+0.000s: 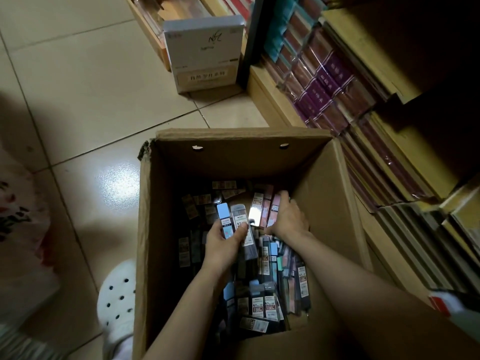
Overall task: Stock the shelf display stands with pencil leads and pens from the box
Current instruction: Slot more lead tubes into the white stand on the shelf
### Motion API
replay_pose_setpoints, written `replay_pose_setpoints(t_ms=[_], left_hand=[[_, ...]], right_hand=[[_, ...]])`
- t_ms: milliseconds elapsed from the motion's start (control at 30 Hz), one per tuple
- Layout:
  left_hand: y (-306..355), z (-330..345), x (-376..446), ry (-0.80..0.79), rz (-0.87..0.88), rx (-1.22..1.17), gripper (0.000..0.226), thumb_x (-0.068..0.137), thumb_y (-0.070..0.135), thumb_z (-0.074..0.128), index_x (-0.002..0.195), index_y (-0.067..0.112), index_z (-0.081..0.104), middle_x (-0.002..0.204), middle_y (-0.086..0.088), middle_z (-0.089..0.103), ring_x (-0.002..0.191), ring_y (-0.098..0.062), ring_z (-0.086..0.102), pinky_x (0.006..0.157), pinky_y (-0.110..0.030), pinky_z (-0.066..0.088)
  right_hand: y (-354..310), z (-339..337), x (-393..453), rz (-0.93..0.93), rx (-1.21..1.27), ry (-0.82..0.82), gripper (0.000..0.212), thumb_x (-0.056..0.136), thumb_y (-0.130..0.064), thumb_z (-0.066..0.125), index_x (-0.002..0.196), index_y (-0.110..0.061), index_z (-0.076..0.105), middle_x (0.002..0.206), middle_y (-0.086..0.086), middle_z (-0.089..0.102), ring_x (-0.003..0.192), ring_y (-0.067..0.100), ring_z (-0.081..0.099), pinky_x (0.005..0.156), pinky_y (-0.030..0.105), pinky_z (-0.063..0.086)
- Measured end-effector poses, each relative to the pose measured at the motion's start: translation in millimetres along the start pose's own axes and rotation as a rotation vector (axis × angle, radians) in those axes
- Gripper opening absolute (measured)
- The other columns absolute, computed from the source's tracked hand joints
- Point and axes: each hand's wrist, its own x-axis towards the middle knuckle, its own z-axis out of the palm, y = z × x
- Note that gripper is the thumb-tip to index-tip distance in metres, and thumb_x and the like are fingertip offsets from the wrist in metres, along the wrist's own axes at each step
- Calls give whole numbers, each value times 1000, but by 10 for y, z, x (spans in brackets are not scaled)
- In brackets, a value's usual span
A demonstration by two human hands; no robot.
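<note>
A tall open cardboard box [319,193] stands on the floor, its bottom covered with several loose pencil lead cases [262,302]. My left hand [223,245] is down inside the box and holds two lead cases [233,222], one with a light blue top and one grey. My right hand [288,219] is also in the box, fingers curled round a small bunch of pinkish lead cases [267,211]. No pens can be told apart in the pile.
A wooden shelf unit [270,100] packed with wrapped notebooks runs along the right of the box. A white carton [205,53] leans against the shelf end at the back. Tiled floor [91,100] lies left, with my white clog [117,300] beside the box.
</note>
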Motion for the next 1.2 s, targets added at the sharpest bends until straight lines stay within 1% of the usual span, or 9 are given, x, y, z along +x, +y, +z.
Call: replay_pose_setpoints(t_ms=[200,333,433,567,667,767,967,1067,1200], left_hand=[[34,30,-65,-37,5,43,14,92,18,65,105,23,61,96,0,74,81,-14,72,60,-26,56],[354,142,-193,-120,69,181,16,94,18,61,110,20,58,89,-1,69,58,-4,63,42,-16,45],[837,237,-355,-247,143,232,21,96,14,58,116,14,57,94,-3,70,69,-6,69,51,-23,53],[1584,452,-725,-448,201,168,26,98,9,50,124,7,52,107,-17,68,93,-28,69,83,-46,58],[2106,701,-1068,-594,266,156,29,101,9,44,128,1,48,99,-19,66,82,-28,67,75,-39,60],[2528,991,-1345,-617,389,237,32,101,10,43,131,0,44,109,-23,65,90,-26,69,84,-42,58],[2945,1528,-1778,-792,432,124,26,102,18,44,126,12,48,94,-7,71,78,-18,72,63,-35,59],[3084,1697,-1885,-879,473,131,27,101,19,44,127,17,49,100,-7,72,87,-21,71,72,-38,58],[3224,1818,-1885,-881,595,158,26,102,19,42,126,23,48,108,-3,73,94,-20,71,78,-38,57]], right_hand=[[20,-46,-278,-197,270,145,50,89,-8,66,119,-33,34,108,7,65,91,26,66,76,45,57],[-23,-468,-502,-306,406,191,60,90,-13,66,130,-42,33,93,-4,60,77,19,65,69,40,57],[-92,-1012,-742,-408,462,202,68,90,-13,67,139,-43,30,91,-2,57,75,16,65,71,40,59],[-131,-1780,-1192,-536,322,332,63,91,-13,64,138,-38,30,117,3,60,97,15,63,80,33,56],[-112,-2331,-1614,-610,281,513,57,91,-15,64,134,-36,33,116,3,61,98,18,62,76,30,50],[-10,-2787,-2016,-647,302,674,54,90,-19,66,131,-36,35,107,-4,62,94,14,63,77,33,54],[311,-3428,-2572,-591,303,947,55,86,-21,72,123,-41,36,81,-17,62,66,-3,62,57,12,48],[492,-3745,-2778,-556,317,1040,56,82,-23,76,118,-41,37,79,-26,54,68,-8,62,54,6,44],[701,-4210,-2902,-498,317,1161,54,78,-20,81,110,-36,41,85,-18,60,75,-5,62,60,11,48]])
